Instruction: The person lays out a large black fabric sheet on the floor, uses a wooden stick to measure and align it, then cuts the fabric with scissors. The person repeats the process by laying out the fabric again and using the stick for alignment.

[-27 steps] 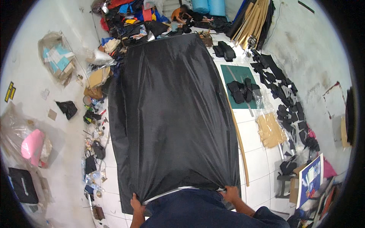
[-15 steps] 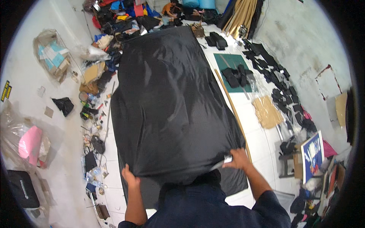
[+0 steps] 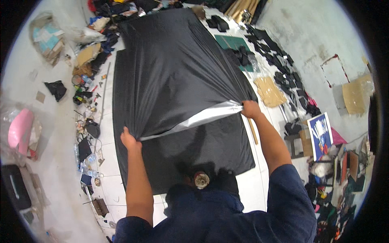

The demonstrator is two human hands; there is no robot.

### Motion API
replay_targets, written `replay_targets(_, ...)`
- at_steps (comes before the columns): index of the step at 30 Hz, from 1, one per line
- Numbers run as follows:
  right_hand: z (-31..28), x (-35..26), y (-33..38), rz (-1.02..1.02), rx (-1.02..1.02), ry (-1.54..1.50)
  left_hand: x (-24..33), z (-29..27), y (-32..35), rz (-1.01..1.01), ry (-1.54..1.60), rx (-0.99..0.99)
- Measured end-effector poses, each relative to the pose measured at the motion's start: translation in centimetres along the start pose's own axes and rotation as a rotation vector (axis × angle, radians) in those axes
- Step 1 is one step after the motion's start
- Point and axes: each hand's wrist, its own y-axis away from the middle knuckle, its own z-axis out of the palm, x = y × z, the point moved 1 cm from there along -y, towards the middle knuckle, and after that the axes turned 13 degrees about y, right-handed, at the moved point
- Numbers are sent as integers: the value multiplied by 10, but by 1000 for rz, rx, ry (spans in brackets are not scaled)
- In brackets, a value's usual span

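A large black fabric sheet (image 3: 178, 77) with a shiny silver underside stretches over the floor away from me. My left hand (image 3: 131, 138) is closed on its near left corner. At the near right corner, my right hand (image 3: 251, 109) grips the same sheet. Between my hands the near edge is lifted and pulled taut, with a strip of silver showing and folds running from both grips. Beneath it lies another black layer (image 3: 194, 154), flat on the floor. A small round object (image 3: 201, 180), maybe a roll or tin, sits on this layer close to my body.
White floor tiles (image 3: 110, 162) show along both sides. On the right are a green cutting mat (image 3: 229, 41), a wooden stick (image 3: 252, 131), a plastic-wrapped tan bundle (image 3: 270, 91) and black fabric scraps (image 3: 289, 85). Small clutter (image 3: 87, 133) lines the left wall. Fabric heaps fill the far end.
Both hands have moved forward and up with the sheet's near edge, the right one farther. More silver underside and the black layer beneath now show. The round object has come into sight.
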Motion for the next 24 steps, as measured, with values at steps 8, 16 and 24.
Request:
replay_targets(8,49,2,87,10,123,-111,-38,-90,72,72,20,0)
replay_targets(16,227,16,288,-107,132,-163,-77,-246,255,89,-190,235)
replay_targets(24,302,17,468,-118,73,-178,-99,-401,379,44,-272,296)
